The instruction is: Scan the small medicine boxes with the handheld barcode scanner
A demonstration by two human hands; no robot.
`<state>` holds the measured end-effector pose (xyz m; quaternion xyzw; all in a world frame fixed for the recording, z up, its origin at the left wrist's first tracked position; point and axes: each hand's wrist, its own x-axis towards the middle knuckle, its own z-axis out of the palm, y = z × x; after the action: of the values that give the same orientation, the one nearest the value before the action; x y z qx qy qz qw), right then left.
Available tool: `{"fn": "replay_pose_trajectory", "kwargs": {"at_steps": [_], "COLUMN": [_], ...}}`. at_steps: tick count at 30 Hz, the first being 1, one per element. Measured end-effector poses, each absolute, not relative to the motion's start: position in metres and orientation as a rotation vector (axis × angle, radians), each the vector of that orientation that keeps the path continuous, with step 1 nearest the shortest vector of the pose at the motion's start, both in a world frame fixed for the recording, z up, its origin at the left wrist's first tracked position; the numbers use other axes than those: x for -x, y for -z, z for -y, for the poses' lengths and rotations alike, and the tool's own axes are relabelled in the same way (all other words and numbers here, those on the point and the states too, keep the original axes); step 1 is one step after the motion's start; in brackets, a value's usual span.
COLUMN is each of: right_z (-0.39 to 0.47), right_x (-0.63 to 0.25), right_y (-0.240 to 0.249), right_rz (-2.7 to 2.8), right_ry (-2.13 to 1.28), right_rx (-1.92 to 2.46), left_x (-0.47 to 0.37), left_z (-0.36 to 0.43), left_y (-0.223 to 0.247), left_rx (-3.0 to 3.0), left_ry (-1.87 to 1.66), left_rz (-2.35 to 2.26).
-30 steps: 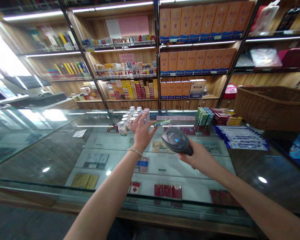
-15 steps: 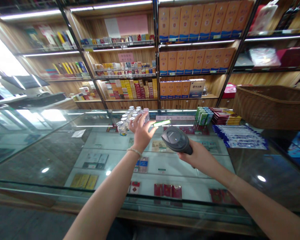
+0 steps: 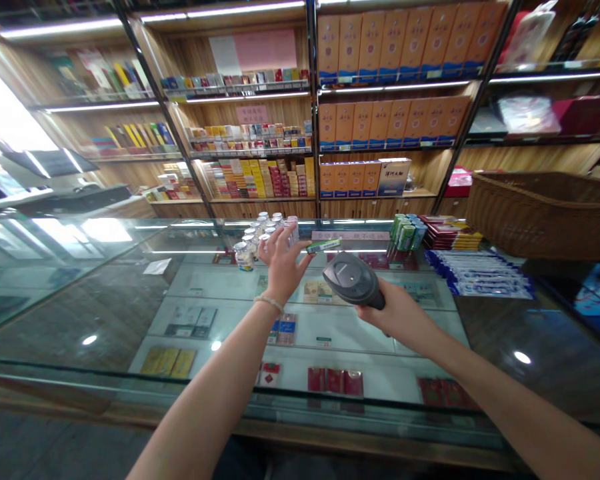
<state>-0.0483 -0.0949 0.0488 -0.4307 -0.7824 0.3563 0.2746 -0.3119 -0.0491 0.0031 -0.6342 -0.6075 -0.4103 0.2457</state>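
Observation:
Above the glass counter, my left hand (image 3: 284, 262) pinches a slim green and white pack (image 3: 324, 246) between thumb and fingers, with the pack pointing right. My right hand (image 3: 397, 308) is wrapped round the handle of a dark grey handheld scanner (image 3: 351, 278). The scanner's head points left, just below and right of the pack, and the two are apart. Small clear bottles with white caps (image 3: 243, 256) stand just behind and left of my left hand. A pink-capped item (image 3: 293, 228) stands at their right end.
Green cans or tubes (image 3: 405, 231), red and yellow packs (image 3: 447, 233), blue and white sachets (image 3: 480, 273) and a wicker basket (image 3: 545, 213) are at the right of the glass counter (image 3: 330, 400). Stocked shelves (image 3: 380, 87) rise behind it.
The bright light on the green and white pack has gone, and its printed side now shows. Both hands have stayed nearly in place.

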Motion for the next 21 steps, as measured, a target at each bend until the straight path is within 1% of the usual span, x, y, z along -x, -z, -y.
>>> {"fn": "replay_pose_trajectory", "kwargs": {"at_steps": [9,21], "right_z": [0.088,0.081], "right_x": [0.047,0.044], "right_y": [-0.038,-0.035], "right_rz": [2.125,2.258], "right_ry": [-0.855,-0.613], "right_rx": [1.101,1.237], "left_x": [0.312,0.311], "left_z": [0.05,0.051], "left_y": [-0.004,-0.006], "left_rx": [1.747,1.741], "left_ry": [1.114,1.126], "left_rz": [1.655,1.641]}}
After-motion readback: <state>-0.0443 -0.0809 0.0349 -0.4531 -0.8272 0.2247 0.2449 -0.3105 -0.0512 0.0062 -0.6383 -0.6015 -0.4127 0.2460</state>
